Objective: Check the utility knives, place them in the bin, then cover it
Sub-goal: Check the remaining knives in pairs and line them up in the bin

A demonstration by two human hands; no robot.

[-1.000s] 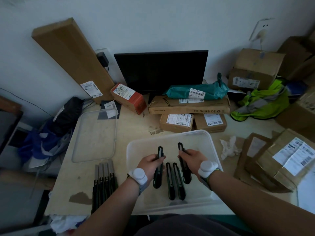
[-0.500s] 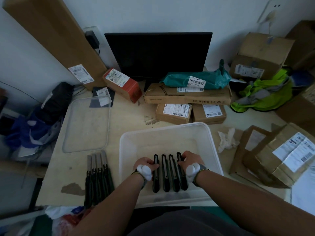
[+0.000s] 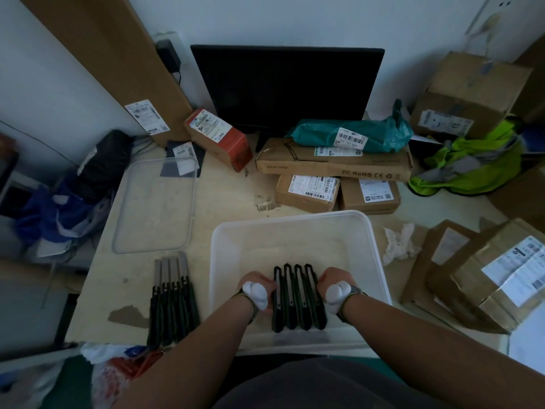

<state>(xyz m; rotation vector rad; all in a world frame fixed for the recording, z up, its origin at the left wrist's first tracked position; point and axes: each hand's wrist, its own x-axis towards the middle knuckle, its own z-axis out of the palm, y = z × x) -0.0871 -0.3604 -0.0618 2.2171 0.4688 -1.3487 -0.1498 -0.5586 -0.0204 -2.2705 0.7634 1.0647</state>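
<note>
A translucent white bin (image 3: 295, 220) stands on the table in front of me. Several black utility knives (image 3: 298, 296) lie side by side on its floor, blades pointing away from me. My left hand (image 3: 253, 281) is curled against the leftmost knife and my right hand (image 3: 328, 276) against the rightmost, both inside the bin. A second row of several knives (image 3: 172, 302) with blades extended lies on the table left of the bin. The clear lid (image 3: 156, 205) lies flat at the back left.
A black monitor (image 3: 289, 87) stands at the back with stacked cardboard parcels (image 3: 333, 163) and a red-ended box (image 3: 219, 137) before it. A crumpled tissue (image 3: 398, 240) and large boxes (image 3: 486, 278) sit right of the bin. A green vest (image 3: 472, 166) lies far right.
Each hand lowered the knife it carried and laid it beside the two lying in the bin, forming one tight row. The camera tilted down and closer.
</note>
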